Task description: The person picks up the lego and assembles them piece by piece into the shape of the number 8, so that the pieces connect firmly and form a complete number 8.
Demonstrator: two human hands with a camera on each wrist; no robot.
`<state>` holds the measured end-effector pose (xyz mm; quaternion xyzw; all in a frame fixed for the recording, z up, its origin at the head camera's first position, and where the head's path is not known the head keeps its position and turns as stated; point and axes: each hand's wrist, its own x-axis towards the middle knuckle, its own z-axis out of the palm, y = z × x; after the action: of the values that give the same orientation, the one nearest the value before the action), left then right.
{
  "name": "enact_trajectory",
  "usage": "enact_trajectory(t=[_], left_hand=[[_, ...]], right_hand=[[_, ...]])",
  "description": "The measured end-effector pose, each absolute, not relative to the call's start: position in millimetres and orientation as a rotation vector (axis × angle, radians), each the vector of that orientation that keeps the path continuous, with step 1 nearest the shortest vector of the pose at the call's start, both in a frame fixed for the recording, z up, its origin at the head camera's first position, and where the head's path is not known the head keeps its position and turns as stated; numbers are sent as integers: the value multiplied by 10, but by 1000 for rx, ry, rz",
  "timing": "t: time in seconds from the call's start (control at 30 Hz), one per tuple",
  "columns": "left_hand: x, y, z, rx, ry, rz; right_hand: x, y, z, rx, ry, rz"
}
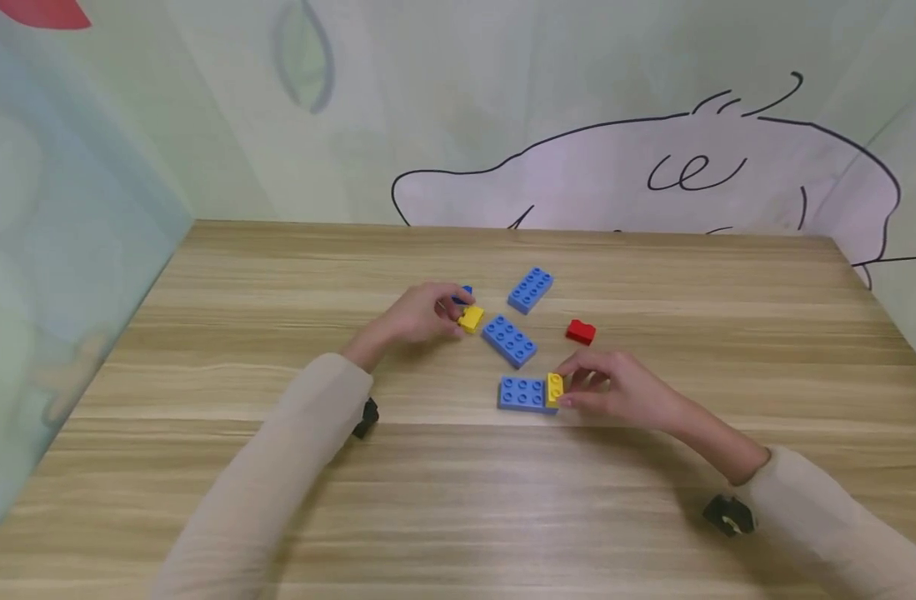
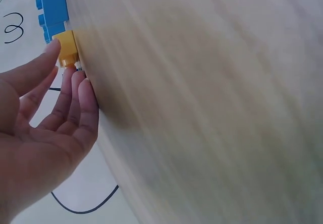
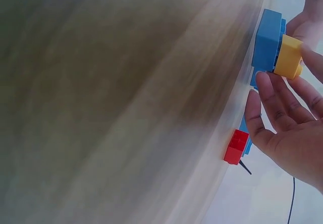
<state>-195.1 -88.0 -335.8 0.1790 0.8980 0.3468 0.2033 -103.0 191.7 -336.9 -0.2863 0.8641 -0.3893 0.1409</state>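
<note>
On the wooden table my left hand (image 1: 426, 312) pinches a small yellow brick (image 1: 471, 319) between thumb and fingers; the left wrist view shows this yellow brick (image 2: 68, 47) close up. A dark blue brick (image 1: 467, 292) lies just behind that hand, partly hidden by its fingers. My right hand (image 1: 615, 387) holds another yellow brick (image 1: 554, 389) by its sides, on the right end of a long blue brick (image 1: 522, 394). In the right wrist view, this yellow brick (image 3: 289, 56) sits against the studded side of the blue brick (image 3: 267, 40).
Between the hands lies a blue eight-stud brick (image 1: 509, 341), with another blue brick (image 1: 531, 289) farther back. A red brick (image 1: 581, 332) lies behind the right hand. A wall with line drawings (image 1: 615, 175) borders the table's (image 1: 277, 267) back edge.
</note>
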Motion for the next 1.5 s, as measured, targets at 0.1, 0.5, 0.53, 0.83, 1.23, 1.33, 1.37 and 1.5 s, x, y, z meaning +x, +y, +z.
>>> enact_trajectory(t=[0.1,0.5,0.53,0.83,1.23,1.33,1.37,1.5], left_hand=[[-1942,-874,-3367,478,2501,966],[-1926,-815,-3369,409,2532,925],[-1930,-813,-3378,402,2534,919],[-1866,-836,-3334,386,2550,944],[-1456,-742,-3200,570,2464,1069],[-1346,-688,-3215,616,2474,1064],[-1313,-668,-3219,619,2480,1060],[-1216,-602,-3236,636,2507,1051]], right_hand=[[-1028,1914,-3372,-823,2494,-1133],[-1027,1913,-3374,-797,2484,-1147],[-1027,1913,-3374,-798,2483,-1147],[-1023,1913,-3360,-798,2489,-1135],[-1023,1915,-3363,-799,2498,-1121],[-1023,1916,-3365,-803,2501,-1121],[-1023,1916,-3367,-804,2501,-1121],[-1026,1915,-3372,-812,2501,-1125]])
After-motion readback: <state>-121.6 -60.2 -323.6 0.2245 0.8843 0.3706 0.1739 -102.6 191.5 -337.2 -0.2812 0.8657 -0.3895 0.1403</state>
